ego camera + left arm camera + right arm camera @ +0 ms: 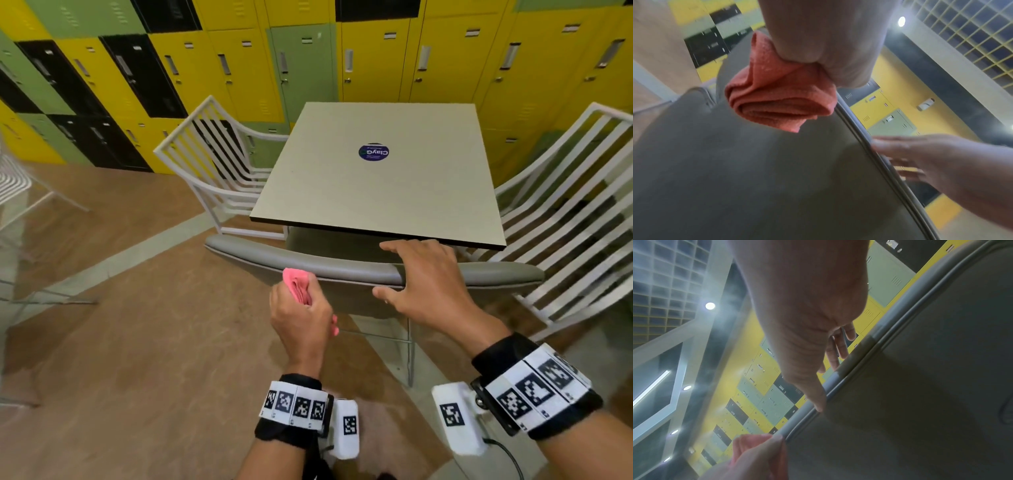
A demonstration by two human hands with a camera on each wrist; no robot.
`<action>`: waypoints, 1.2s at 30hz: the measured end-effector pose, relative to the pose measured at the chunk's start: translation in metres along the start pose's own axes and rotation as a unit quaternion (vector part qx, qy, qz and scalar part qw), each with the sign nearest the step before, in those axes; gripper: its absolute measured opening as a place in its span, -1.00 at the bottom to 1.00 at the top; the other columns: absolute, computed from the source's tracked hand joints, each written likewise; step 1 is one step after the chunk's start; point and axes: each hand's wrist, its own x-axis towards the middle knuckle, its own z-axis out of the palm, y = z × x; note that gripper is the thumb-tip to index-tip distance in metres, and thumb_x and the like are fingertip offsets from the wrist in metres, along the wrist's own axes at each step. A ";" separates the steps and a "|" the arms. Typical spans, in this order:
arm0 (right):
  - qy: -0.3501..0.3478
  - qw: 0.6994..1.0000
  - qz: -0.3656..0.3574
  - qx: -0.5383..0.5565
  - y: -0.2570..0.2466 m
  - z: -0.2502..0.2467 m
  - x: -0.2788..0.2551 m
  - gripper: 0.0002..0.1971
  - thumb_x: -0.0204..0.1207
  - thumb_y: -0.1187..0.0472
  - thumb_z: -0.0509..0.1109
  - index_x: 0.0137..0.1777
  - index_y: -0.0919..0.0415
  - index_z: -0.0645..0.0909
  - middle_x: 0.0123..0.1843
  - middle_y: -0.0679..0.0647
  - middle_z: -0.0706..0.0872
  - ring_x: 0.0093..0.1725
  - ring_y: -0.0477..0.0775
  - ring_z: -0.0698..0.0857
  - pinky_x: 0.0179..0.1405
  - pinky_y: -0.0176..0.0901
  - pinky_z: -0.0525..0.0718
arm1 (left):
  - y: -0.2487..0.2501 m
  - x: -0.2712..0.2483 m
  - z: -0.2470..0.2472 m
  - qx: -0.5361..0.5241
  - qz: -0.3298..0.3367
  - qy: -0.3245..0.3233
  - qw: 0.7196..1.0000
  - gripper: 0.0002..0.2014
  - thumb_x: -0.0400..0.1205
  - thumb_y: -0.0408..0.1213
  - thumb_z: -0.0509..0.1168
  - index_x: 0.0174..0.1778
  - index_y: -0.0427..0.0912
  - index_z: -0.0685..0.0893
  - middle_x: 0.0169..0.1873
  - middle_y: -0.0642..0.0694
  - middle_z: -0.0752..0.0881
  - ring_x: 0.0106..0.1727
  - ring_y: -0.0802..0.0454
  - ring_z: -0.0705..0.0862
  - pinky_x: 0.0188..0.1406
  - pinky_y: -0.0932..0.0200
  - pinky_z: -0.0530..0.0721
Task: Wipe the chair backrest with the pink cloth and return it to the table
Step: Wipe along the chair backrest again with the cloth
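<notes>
Gripping one bunched pink cloth, the left hand has its fingers curled round the folds; the cloth sits just at the near face of the grey chair backrest, towards its left end, and from the left wrist view the wad lies against the padded back. The right hand lies spread over the top edge of the backrest, right of the cloth, fingers relaxed and draped over the far side, thumb on the near face; it pinches nothing. The right wrist view shows the thumb touching the piped rim.

Counted: one grey padded chair in the near middle, pushed up to one square table; two white slatted chairs beside the table, one at the far left and one at the right; part of a third white frame at the far left edge. One round blue sticker sits on the table top; its writing is upside down to the head view and seems to read "ClayG", the smaller print too fine to read. Behind the table stands a wall of yellow, green and black lockers. Both wrists carry bands with black-and-white square markers.
</notes>
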 end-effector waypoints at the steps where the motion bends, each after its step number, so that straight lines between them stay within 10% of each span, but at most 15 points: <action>1: 0.005 1.000 0.004 0.002 0.004 -0.001 -0.002 -0.23 0.35 -0.29 0.57 0.56 -0.12 0.48 0.34 -0.06 0.69 0.36 0.06 0.55 0.40 0.00 0.36 | 0.008 -0.013 0.008 -0.006 0.008 -0.023 1.000 -0.76 0.70 0.23 0.32 -0.12 0.21 0.51 -0.15 0.03 0.65 -0.29 -0.16 0.81 -0.39 -0.24 0.83; 8: 0.018 1.000 0.006 0.010 0.021 -0.011 -0.009 -0.27 0.34 -0.17 0.59 0.54 -0.10 0.52 0.31 -0.05 0.71 0.34 0.08 0.56 0.38 0.00 0.39 | 0.027 -0.032 0.016 0.015 0.047 -0.057 0.997 -0.75 0.70 0.15 0.29 -0.11 0.07 0.54 -0.14 0.09 0.60 -0.20 -0.06 0.73 -0.28 -0.18 0.84; 13: 0.024 1.000 0.013 0.015 0.032 -0.012 -0.019 -0.26 0.33 -0.18 0.59 0.53 -0.09 0.52 0.26 -0.05 0.71 0.29 0.08 0.56 0.32 -0.03 0.38 | 0.008 -0.003 0.003 0.045 0.025 0.039 0.998 -0.77 0.70 0.01 0.38 -0.09 -0.06 0.61 -0.18 -0.02 0.66 -0.20 -0.08 0.71 -0.19 -0.27 0.81; 21: 0.033 0.999 0.036 0.015 0.049 -0.017 -0.032 -0.27 0.33 -0.16 0.63 0.52 -0.07 0.54 0.31 -0.02 0.71 0.35 0.11 0.56 0.39 0.03 0.38 | 0.066 -0.075 0.047 0.022 0.106 -0.070 0.992 -0.74 0.75 -0.11 0.40 -0.18 -0.07 0.53 -0.25 0.02 0.56 -0.23 -0.03 0.59 -0.27 0.17 0.59; 30: 0.044 0.997 0.056 0.013 0.065 -0.019 -0.036 -0.28 0.32 -0.12 0.65 0.50 -0.07 0.56 0.30 -0.01 0.71 0.35 0.12 0.56 0.41 0.06 0.38 | 0.056 -0.058 0.037 0.025 0.044 -0.022 0.998 -0.77 0.76 -0.12 0.42 -0.13 -0.09 0.56 -0.21 0.03 0.58 -0.22 -0.05 0.64 -0.22 -0.17 0.78; 36: 0.051 0.994 0.094 0.008 0.072 -0.023 -0.040 -0.29 0.34 0.04 0.63 0.52 -0.07 0.53 0.41 0.02 0.67 0.44 0.14 0.54 0.49 0.09 0.39 | 0.080 -0.093 0.071 0.037 0.196 -0.087 0.976 -0.75 0.69 -0.16 0.47 -0.18 -0.11 0.55 -0.26 0.01 0.52 -0.27 0.01 0.51 -0.36 0.17 0.52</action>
